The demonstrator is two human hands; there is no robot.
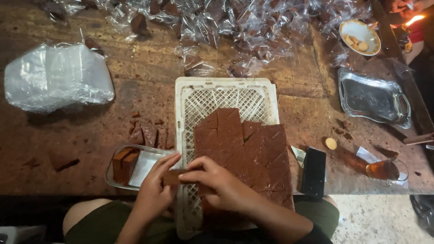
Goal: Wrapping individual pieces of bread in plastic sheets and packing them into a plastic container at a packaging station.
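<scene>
Both hands pinch 1 brown block [174, 176] over the white plastic crate [190, 95], at 9 o'clock from the cut brown slab [253, 149]. The left hand [153, 192] has fingers curled on its near end; the right hand [221, 183] presses fingertips along its top. The block looks soft, so a hard squeeze could crumble it, or it could slip onto the lap. The metal tray [147, 165] at 9 o'clock is partly covered. Wrapped pieces [235, 27] at 12 o'clock blur together.
</scene>
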